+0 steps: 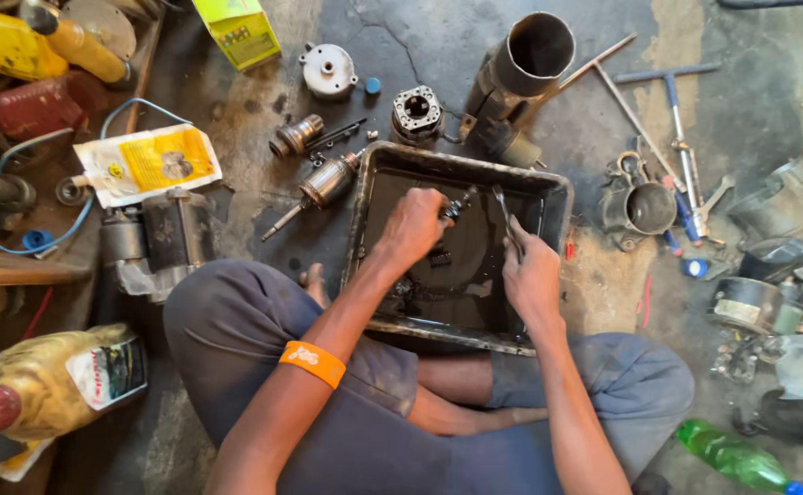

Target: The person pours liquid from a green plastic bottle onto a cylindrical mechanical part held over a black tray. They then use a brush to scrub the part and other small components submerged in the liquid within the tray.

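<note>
From the head camera I see my left hand clenched around a small dark part, held over the black tray of dirty liquid between my knees. My right hand grasps a brush, its bristle end up beside the part. I judge the washing is midway: the part looks wet and grimy. An armature, an end cap and a housing lie on the floor beyond the tray, seemingly yet to be washed.
</note>
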